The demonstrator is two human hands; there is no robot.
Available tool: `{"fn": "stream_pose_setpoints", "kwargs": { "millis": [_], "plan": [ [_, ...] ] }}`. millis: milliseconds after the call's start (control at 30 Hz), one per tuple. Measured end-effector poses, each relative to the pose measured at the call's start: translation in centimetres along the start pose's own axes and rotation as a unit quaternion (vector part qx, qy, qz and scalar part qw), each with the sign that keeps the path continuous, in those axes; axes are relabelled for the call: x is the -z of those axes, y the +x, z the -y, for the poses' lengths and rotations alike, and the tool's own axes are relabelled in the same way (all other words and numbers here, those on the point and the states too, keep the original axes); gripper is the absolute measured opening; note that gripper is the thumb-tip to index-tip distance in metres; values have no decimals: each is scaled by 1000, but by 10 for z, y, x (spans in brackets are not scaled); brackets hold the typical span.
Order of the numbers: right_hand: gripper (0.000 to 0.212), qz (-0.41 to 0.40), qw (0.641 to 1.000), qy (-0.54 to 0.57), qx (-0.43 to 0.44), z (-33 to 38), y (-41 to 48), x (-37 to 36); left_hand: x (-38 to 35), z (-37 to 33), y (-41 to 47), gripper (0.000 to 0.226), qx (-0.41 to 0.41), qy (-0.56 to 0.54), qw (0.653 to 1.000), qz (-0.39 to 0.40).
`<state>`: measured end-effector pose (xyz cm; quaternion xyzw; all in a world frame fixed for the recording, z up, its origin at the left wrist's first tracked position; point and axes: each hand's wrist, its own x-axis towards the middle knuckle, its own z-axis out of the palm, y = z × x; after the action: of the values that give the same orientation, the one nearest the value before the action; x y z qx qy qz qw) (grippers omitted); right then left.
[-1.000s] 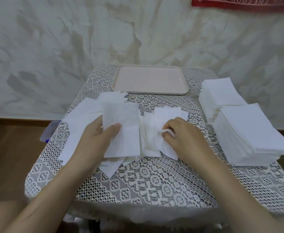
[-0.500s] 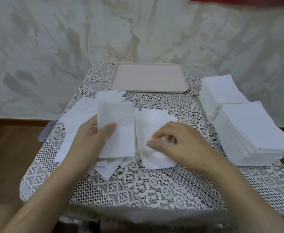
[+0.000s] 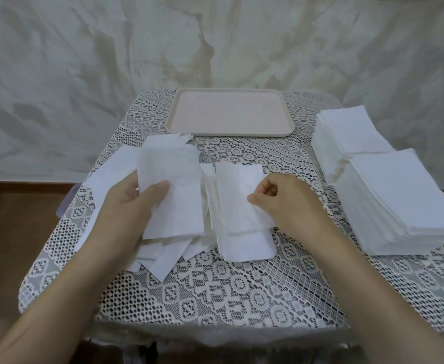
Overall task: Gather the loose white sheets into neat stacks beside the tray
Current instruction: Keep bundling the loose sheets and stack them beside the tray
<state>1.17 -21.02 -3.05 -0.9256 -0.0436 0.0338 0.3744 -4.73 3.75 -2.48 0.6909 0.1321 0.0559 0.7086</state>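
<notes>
Loose white sheets (image 3: 115,177) lie scattered on the left half of the lace-covered table. My left hand (image 3: 134,203) grips a small bundle of sheets (image 3: 173,190), thumb on top, fingers underneath. My right hand (image 3: 284,200) pinches the right edge of a single white sheet (image 3: 239,200) that lies over a few others (image 3: 244,245) in the middle. The pale pink tray (image 3: 230,114) stands at the back centre with nothing in it. Two tall neat stacks of white sheets, a far one (image 3: 352,132) and a near one (image 3: 404,200), sit to the right of the tray.
The small table (image 3: 215,290) wears a white lace cloth and its edges drop off close on every side. A marbled wall rises directly behind it. Brown wooden floor (image 3: 18,232) shows at left, with a bluish object (image 3: 67,203) half hidden by the table's left edge.
My right hand has drawn back to the right, flattening the crumpled sheet into a smooth rectangle. My left hand has held its bundle almost still.
</notes>
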Motion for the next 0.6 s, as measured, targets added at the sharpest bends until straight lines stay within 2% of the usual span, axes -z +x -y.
{"fn": "stream_pose_setpoints", "kwargs": {
  "millis": [267,600],
  "plan": [
    [18,-9,993,104,47,-10,-8,13,4,-2,-3,23,-3,5,1000,9],
    [16,-4,995,76,58,-6,-15,9,3,-2,-6,21,-7,8,1000,13]
  ]
}}
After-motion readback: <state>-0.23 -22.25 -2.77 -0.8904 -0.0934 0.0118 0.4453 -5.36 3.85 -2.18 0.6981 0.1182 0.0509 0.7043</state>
